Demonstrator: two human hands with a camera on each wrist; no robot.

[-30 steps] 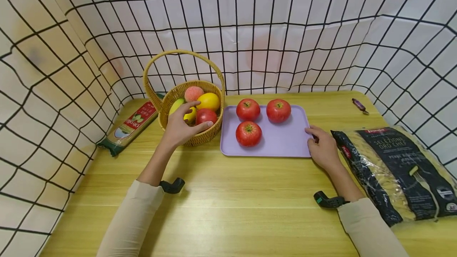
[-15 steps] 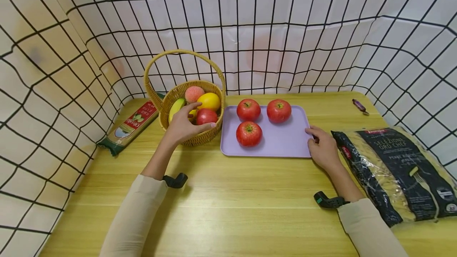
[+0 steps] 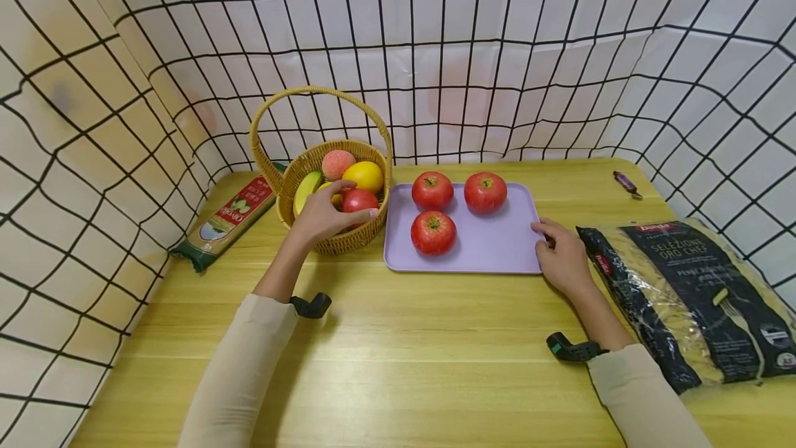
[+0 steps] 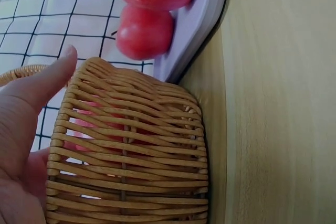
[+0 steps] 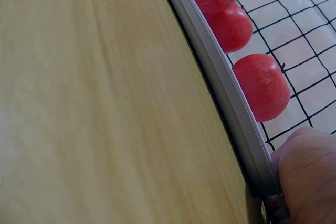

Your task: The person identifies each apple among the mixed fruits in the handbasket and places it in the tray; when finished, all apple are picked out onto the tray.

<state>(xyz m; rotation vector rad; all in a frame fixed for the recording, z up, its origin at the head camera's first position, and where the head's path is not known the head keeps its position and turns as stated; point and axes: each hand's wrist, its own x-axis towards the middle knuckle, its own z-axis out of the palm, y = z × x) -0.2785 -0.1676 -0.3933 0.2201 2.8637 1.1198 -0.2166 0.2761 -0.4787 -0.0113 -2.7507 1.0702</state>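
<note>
My left hand (image 3: 320, 216) reaches over the front rim of a wicker basket (image 3: 348, 244), thumb and fingers spread around a red apple (image 3: 359, 203) inside. I cannot tell whether they touch it. In the left wrist view the basket's weave (image 4: 126, 145) hides most of that apple. A peach (image 3: 338, 164), a yellow lemon (image 3: 363, 178) and a banana (image 3: 306, 192) share the basket. My right hand (image 3: 562, 259) pinches the right edge of a purple tray (image 3: 491, 244). Three red apples (image 3: 433, 233) sit on the tray's left and back parts.
Left of the basket lies a red and green pasta packet (image 3: 233, 216), partly behind it. A large bag of penne (image 3: 690, 303) lies to the right of my right hand. A small purple wrapped candy (image 3: 627, 185) is at the back right. A gridded cloth (image 3: 429, 61) encloses the table.
My left hand has shifted slightly right and lower over the basket, toward the red apple. The right hand and tray hold still.
</note>
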